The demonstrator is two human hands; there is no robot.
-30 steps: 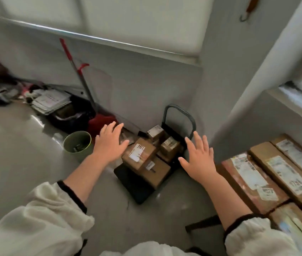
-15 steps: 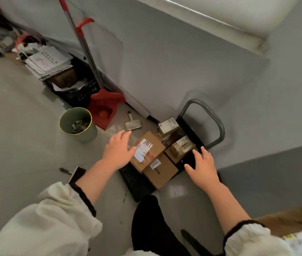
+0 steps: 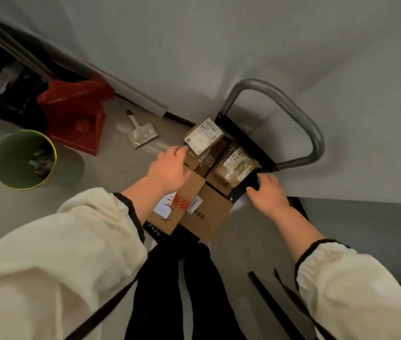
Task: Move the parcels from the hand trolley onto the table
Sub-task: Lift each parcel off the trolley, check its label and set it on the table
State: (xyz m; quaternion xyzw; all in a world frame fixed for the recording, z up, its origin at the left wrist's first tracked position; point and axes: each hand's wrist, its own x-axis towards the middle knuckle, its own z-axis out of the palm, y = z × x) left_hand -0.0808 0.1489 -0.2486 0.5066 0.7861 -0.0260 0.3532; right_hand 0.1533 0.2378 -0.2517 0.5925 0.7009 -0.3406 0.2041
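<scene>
Left hand is wide open, fingers spread flat over the stack and holding nothing, its tips right at the small brown carton with the white label. Right hand has its fingers bent down at the deck edge of the black hand trolley with the grey tubular handle, just beside the tape-wrapped brown parcel. Whether it has closed on anything, I cannot tell.

By my read this is the reach-in, with no lift yet: every parcel sits on the trolley and the table is out of view. The next move calls for both hands to clamp opposite sides of one box and bring it straight up without knocking over the small carton on top.

The trolley's long axis runs from 7 o'clock to 1 o'clock, handle at the 1 o'clock end by the wall. The cardboard box with red print and the plain flat cardboard box lie side by side at the 7 o'clock end, along that same line.
</scene>
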